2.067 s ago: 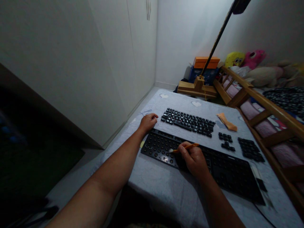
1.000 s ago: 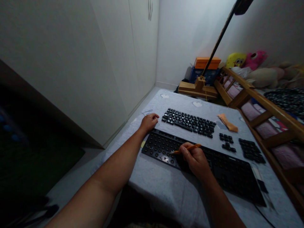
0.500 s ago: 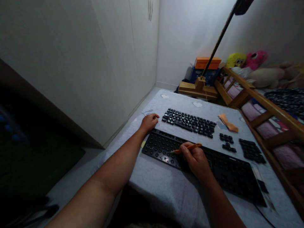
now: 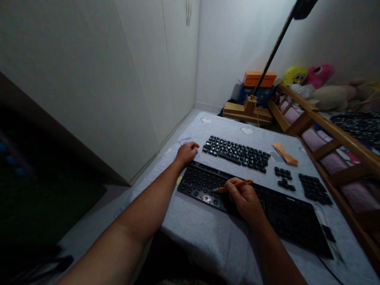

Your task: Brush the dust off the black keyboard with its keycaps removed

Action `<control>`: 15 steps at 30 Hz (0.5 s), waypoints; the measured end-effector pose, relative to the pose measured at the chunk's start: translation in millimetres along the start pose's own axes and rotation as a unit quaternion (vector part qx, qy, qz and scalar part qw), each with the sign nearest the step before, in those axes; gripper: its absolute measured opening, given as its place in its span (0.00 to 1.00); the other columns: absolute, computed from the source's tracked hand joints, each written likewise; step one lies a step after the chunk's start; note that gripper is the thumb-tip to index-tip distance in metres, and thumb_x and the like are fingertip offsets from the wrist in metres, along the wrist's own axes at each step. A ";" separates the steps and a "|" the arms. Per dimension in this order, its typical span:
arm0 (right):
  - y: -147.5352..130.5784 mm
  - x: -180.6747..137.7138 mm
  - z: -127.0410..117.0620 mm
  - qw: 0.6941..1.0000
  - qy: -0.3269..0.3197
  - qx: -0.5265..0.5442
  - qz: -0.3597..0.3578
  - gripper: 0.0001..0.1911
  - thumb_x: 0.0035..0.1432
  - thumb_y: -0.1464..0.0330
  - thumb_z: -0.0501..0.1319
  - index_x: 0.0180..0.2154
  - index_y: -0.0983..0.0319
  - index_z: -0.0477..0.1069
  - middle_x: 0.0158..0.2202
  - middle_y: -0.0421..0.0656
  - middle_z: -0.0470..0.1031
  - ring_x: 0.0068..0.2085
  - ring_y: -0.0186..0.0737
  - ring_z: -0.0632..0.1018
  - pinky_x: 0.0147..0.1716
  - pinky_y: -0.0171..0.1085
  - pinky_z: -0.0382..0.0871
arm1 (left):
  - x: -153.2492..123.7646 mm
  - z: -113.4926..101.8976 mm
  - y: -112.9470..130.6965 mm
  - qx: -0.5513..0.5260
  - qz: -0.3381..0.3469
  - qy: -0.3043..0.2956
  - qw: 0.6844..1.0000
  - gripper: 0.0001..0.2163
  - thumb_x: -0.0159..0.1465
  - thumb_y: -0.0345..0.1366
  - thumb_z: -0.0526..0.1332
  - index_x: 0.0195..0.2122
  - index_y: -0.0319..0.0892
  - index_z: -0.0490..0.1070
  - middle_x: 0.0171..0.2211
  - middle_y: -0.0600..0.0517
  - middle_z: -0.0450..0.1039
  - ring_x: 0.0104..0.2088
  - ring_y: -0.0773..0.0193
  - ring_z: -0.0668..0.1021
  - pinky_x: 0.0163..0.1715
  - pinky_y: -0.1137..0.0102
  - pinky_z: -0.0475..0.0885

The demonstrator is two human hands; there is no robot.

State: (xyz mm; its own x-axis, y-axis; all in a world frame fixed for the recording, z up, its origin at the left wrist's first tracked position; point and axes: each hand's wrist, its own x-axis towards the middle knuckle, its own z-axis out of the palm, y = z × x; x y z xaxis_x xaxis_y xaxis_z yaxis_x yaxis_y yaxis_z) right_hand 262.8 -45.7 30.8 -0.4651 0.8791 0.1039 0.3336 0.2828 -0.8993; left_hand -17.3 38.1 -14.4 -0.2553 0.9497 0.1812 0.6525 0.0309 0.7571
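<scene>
My right hand (image 4: 242,194) pinches a slim orange-handled brush (image 4: 221,189), its pale tip down on the keyboard base (image 4: 196,182). That base is black, stripped of its keycaps, with rows of round key seats showing; my right hand and forearm hide its middle. My left hand (image 4: 187,152) rests on the cloth just beyond the base's upper left corner, fingers loosely apart and holding nothing. Just to the right of it lie black keycaps (image 4: 234,152), set out in keyboard order.
Smaller keycap groups (image 4: 283,173) and a number-pad block (image 4: 314,188) sit to the right. An orange cloth (image 4: 285,153) lies behind them. A cable (image 4: 329,270) leaves the base at lower right. A wooden bed rail (image 4: 335,138) borders the table's right; a white cupboard (image 4: 142,79) stands left.
</scene>
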 end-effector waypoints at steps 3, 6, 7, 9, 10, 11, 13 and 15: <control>-2.7 -0.1 -0.4 1.000 0.007 -0.004 0.001 0.18 0.65 0.57 0.55 0.29 0.61 0.70 0.20 0.37 0.65 0.22 0.34 0.65 0.21 0.32 0.58 | -0.2 -0.3 0.5 0.005 -0.003 -0.001 1.000 0.13 0.58 0.31 0.58 0.42 0.41 0.79 0.31 0.52 0.78 0.32 0.63 0.76 0.37 0.70 0.71; -2.9 -0.1 -0.1 1.000 0.012 -0.006 0.003 0.18 0.65 0.56 0.55 0.30 0.61 0.71 0.20 0.37 0.65 0.21 0.34 0.65 0.21 0.32 0.58 | -0.7 -0.9 1.7 0.008 -0.006 -0.003 1.000 0.14 0.58 0.32 0.58 0.42 0.41 0.79 0.30 0.52 0.78 0.33 0.63 0.76 0.37 0.69 0.71; -2.5 0.0 0.0 1.000 0.012 -0.007 0.003 0.18 0.65 0.56 0.55 0.30 0.61 0.71 0.20 0.37 0.66 0.21 0.34 0.65 0.21 0.33 0.58 | -0.8 -1.1 2.1 0.008 -0.007 -0.004 1.000 0.14 0.58 0.32 0.58 0.42 0.41 0.79 0.30 0.52 0.78 0.33 0.62 0.77 0.37 0.69 0.71; -1.6 0.1 0.3 1.000 0.012 -0.008 0.002 0.18 0.65 0.56 0.55 0.30 0.61 0.71 0.20 0.37 0.66 0.21 0.34 0.65 0.21 0.33 0.58 | -1.0 -1.3 2.4 0.007 -0.007 -0.004 1.000 0.14 0.58 0.31 0.58 0.42 0.41 0.79 0.30 0.52 0.78 0.33 0.62 0.77 0.37 0.69 0.71; -1.1 0.1 0.4 1.000 0.013 -0.006 0.002 0.18 0.65 0.56 0.55 0.30 0.61 0.71 0.20 0.37 0.65 0.22 0.34 0.65 0.21 0.33 0.58 | -1.0 -1.4 2.4 0.007 -0.006 -0.004 1.000 0.14 0.58 0.31 0.58 0.42 0.41 0.79 0.30 0.52 0.78 0.33 0.62 0.77 0.37 0.69 0.71; -0.7 0.1 0.5 1.000 0.012 -0.003 0.002 0.18 0.65 0.56 0.55 0.30 0.61 0.71 0.20 0.37 0.65 0.22 0.34 0.66 0.21 0.33 0.59 | -1.0 -1.4 2.3 0.007 -0.004 -0.004 1.000 0.14 0.58 0.31 0.58 0.42 0.41 0.79 0.30 0.52 0.78 0.33 0.62 0.77 0.37 0.69 0.70; 0.1 -0.1 0.6 1.000 0.009 0.008 0.006 0.18 0.65 0.56 0.55 0.30 0.61 0.71 0.21 0.37 0.65 0.22 0.34 0.66 0.22 0.33 0.59 | -0.9 -1.3 1.7 0.007 -0.002 -0.003 1.000 0.14 0.57 0.31 0.58 0.42 0.41 0.79 0.30 0.52 0.78 0.33 0.62 0.77 0.37 0.70 0.70; 1.2 -0.3 0.7 1.000 0.004 0.024 0.016 0.18 0.65 0.55 0.55 0.31 0.61 0.71 0.21 0.36 0.64 0.22 0.34 0.66 0.22 0.33 0.59 | -0.9 -1.1 1.1 0.005 -0.001 -0.003 1.000 0.14 0.57 0.31 0.58 0.42 0.41 0.79 0.30 0.52 0.78 0.33 0.63 0.77 0.37 0.70 0.70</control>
State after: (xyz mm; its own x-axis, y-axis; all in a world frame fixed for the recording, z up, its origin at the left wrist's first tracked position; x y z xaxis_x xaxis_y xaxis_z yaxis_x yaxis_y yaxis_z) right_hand 262.7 -46.0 29.4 -0.4480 0.8906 0.0787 0.3088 0.2367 -0.9212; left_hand -17.2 37.0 -13.0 -0.2530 0.9513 0.1761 0.6595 0.0364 0.7508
